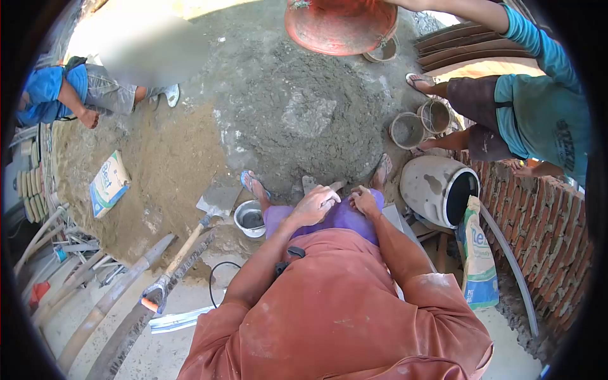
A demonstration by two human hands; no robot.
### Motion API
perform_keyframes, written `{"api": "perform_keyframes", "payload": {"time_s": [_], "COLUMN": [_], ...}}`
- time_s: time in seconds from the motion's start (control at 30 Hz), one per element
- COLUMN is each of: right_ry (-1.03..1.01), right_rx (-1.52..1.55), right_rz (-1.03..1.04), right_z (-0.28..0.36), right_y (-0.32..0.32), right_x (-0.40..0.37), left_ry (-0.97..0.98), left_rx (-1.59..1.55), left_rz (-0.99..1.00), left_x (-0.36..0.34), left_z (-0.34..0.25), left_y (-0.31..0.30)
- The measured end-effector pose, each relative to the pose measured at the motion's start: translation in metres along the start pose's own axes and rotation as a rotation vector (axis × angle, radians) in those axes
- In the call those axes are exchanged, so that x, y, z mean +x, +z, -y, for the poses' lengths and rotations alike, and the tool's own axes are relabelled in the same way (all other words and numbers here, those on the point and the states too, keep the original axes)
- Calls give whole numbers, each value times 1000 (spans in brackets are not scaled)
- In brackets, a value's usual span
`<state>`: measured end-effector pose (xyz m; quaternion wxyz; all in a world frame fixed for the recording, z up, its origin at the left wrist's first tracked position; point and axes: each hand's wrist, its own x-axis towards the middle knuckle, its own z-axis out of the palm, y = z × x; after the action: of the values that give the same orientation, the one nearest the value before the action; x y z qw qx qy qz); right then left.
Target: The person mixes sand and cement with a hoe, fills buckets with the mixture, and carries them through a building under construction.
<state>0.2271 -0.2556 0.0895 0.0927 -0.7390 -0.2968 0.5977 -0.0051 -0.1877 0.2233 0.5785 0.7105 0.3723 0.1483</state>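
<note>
My left hand [316, 206] is over my purple-clad lap, its fingers curled in. Just beyond its knuckles show a small grey flat blade [308, 183] and a short pale wooden piece [337, 186], like parts of a trowel. The hand overlaps the space between them, and I cannot tell whether it grips them. To the right, my right hand [363, 201] rests on the other thigh, fingers loosely bent and apart, holding nothing visible. Wet grey mortar [304, 114] spreads on the ground in front of my feet.
At left are a shovel [183, 247], a small bucket [251, 218] and a cement bag [109, 183]. A drum [437, 190], another bag [479, 259] and a brick wall [538, 221] stand right. One co-worker holds a red basin [342, 28] near buckets [407, 130]; another person [82, 88] is at left.
</note>
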Motion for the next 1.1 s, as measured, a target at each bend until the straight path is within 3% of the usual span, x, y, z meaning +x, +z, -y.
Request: {"api": "perform_keyframes", "payload": {"time_s": [0.23,0.53,0.63,0.73,0.83,0.9,1.1], "right_ry": [-81,31,28,-9,-35,-127,-58], "right_rx": [78,325,185,179,251,103,332], "right_rz": [-24,-49,-40,-200,-221,-322,-306], "right_z": [15,11,-7,-26,-10,-8,-3], "right_y": [-6,9,15,25,15,9,-16], "right_x": [15,7,10,28,25,26,11], "left_ry": [-13,-66,-63,-8,-57,-90,11], "left_rx": [31,19,43,45,41,51,120], "left_rz": [23,61,48,85,107,131,145], "left_x": [3,8,21,26,27,28,27], "left_z": [1,-10,-5,2,1,4,13], "left_y": [-3,-19,-15,-17,-22,-22,-23]}}
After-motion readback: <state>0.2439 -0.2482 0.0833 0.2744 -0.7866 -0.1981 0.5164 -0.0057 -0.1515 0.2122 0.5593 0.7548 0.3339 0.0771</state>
